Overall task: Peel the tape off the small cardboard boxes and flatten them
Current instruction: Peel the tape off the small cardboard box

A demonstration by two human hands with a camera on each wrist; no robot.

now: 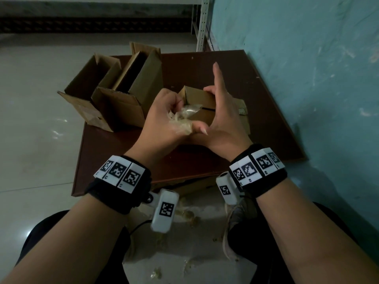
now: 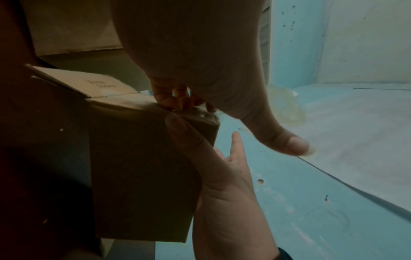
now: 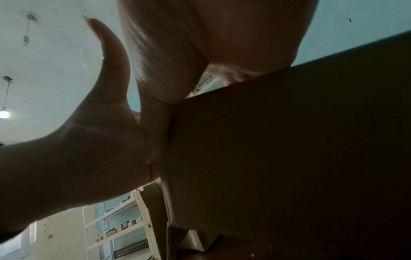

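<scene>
Above the brown table (image 1: 235, 78) I hold a small cardboard box (image 1: 198, 98) between both hands. My right hand (image 1: 220, 117) grips its right side: the thumb presses the near face, curled fingers hook the top edge, and the index finger points straight up. My left hand (image 1: 164, 117) is curled round a crumpled wad of clear tape (image 1: 185, 114) at the box's left corner. In the left wrist view the box (image 2: 142, 167) fills the middle, with the tape (image 2: 286, 109) bunched behind my left thumb. The right wrist view shows the box's dark side (image 3: 278, 149).
Two opened cardboard boxes (image 1: 92, 95) (image 1: 133, 83) stand on the table's left part. Flattened cardboard (image 1: 243, 111) lies under the held box. Tape scraps (image 1: 184, 214) litter the floor by my shoe (image 1: 235, 222). A blue wall (image 1: 307, 58) runs along the right, and a metal rack (image 1: 202, 23) stands behind.
</scene>
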